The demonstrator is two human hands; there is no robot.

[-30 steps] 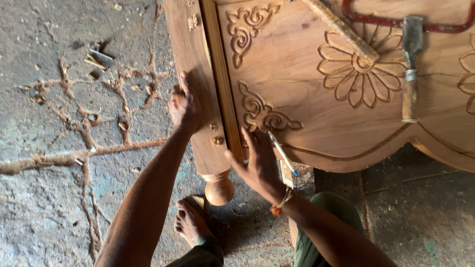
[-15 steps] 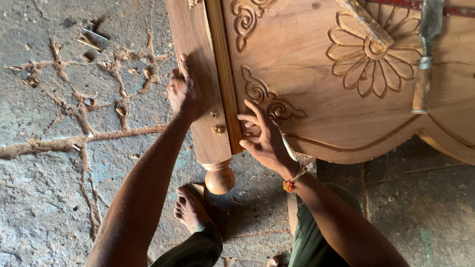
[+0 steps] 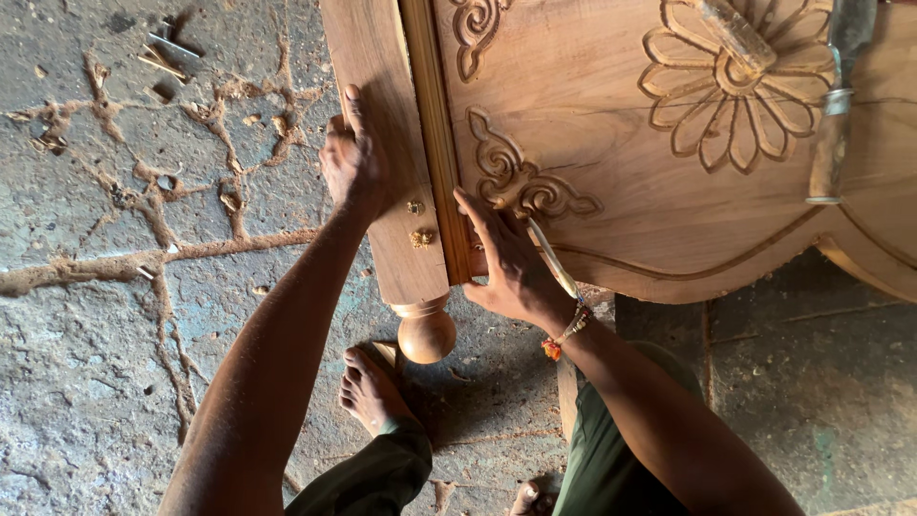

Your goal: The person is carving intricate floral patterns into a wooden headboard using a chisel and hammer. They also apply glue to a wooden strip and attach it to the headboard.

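Observation:
A carved wooden panel (image 3: 621, 134) with flower and scroll carvings lies in front of me, joined to a flat post (image 3: 382, 124) that ends in a turned ball foot (image 3: 426, 334). My left hand (image 3: 353, 158) grips the post's outer edge. Against the raised moulding strip (image 3: 439, 143) between post and panel presses my right hand (image 3: 511, 263), holding a thin light-handled tool (image 3: 554, 260) under its fingers. A beaded band sits on my right wrist.
A chisel (image 3: 836, 96) with a wooden handle rests on the panel at the upper right. A wooden mallet handle (image 3: 734, 33) lies on the flower carving. The concrete floor (image 3: 115, 315) has sawdust-filled cracks and wood chips. My bare foot (image 3: 368, 387) stands under the ball foot.
The view has moved closer. My right hand has shifted left from the panel's lower edge onto the moulding strip. My left hand stays on the post's edge.

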